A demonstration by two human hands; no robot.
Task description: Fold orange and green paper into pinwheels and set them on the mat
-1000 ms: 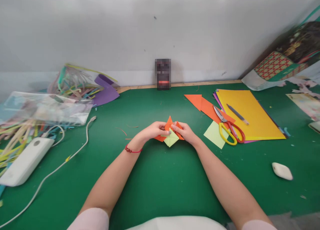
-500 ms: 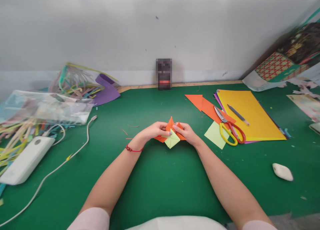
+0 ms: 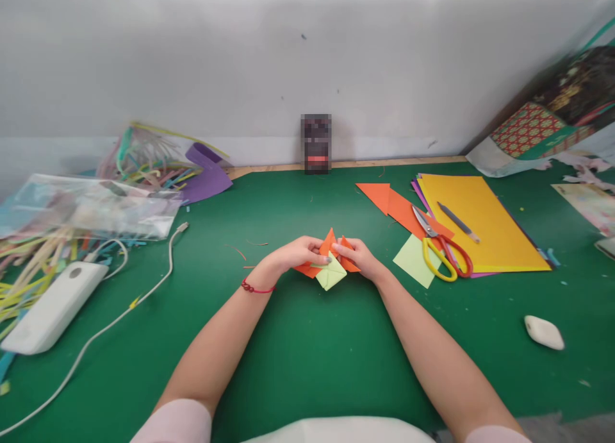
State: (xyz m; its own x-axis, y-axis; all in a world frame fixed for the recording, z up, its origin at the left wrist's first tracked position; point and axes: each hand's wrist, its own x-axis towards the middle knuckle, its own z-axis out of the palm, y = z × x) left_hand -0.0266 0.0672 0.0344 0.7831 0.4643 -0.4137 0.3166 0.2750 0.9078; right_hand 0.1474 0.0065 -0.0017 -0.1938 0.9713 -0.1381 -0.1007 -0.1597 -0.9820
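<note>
Between both hands is a piece of folded paper [image 3: 331, 276], with orange points at the top and sides and a light green creased square at the front. My left hand [image 3: 300, 254] grips its left side, the thumb lying on the green part and an orange flap showing beneath. On the right side, my right hand [image 3: 359, 256] pinches an orange point between thumb and fingers. The fingers behind the paper are partly hidden. A red cord bracelet [image 3: 258, 290] circles my left wrist.
At right lie scissors [image 3: 439, 244], a light green square [image 3: 413, 263], orange paper [image 3: 375, 194], a yellow sheet stack [image 3: 490, 231] with a pen [image 3: 458, 221], and a white case [image 3: 544, 332]. At left are a power bank [image 3: 55, 308], a cable [image 3: 108, 323] and paper strips [image 3: 48, 244].
The folded paper sits very slightly lower in view, and its top orange point tilts a little differently. Both hands keep their grip; the other things stay in place.
</note>
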